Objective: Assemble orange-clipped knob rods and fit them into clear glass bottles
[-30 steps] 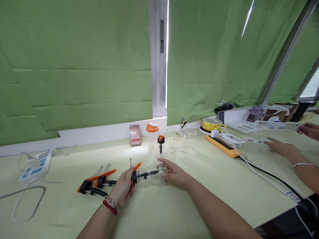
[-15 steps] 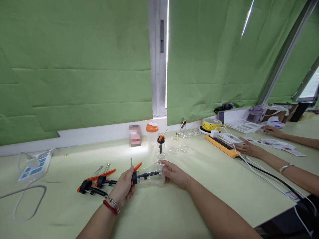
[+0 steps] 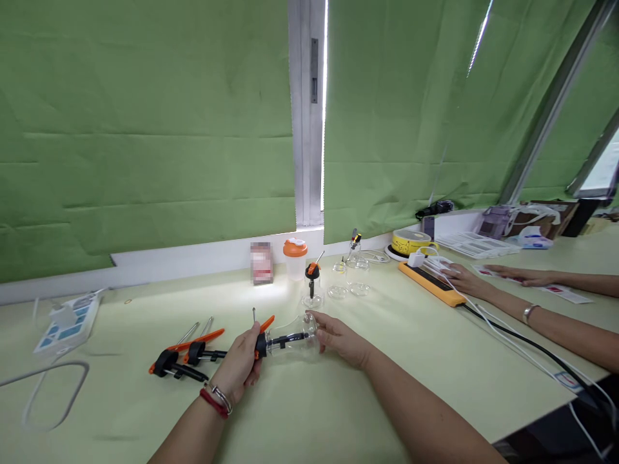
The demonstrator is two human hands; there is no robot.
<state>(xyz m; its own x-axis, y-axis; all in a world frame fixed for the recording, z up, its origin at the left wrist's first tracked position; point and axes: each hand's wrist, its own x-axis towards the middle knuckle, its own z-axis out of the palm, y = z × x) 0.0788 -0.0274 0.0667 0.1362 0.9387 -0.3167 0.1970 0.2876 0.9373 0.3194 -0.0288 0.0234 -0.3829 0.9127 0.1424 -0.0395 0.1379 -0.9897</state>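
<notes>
My left hand point(image 3: 238, 362) is closed around the black and orange dispenser lid point(image 3: 262, 345) at the neck of a clear glass bottle point(image 3: 293, 350). The bottle lies tilted on its side just over the table, with the lid's dark tube reaching inside it. At its wide base, the fingers of my right hand point(image 3: 342, 339) are wrapped round the glass. Left of my left hand lie two similar loose lids, one black lid point(image 3: 167, 363) with an orange lever and another lid point(image 3: 196, 352) partly behind the hand. Beyond my hands, a bottle with a fitted lid point(image 3: 312, 290) stands upright.
Clear glass bottles point(image 3: 338, 283) stand behind, near a shaker cup with an orange lid point(image 3: 294, 251) and a small box point(image 3: 262, 264). An orange power strip point(image 3: 430, 283) with cables lies right, beside a co-worker's hands point(image 3: 464, 281). A white power strip point(image 3: 70, 324) sits left.
My hands and the bottle stay almost still. On the right, the co-worker's nearer hand has shifted left and away, over the power strip, while the other hand has come nearer across the papers.
</notes>
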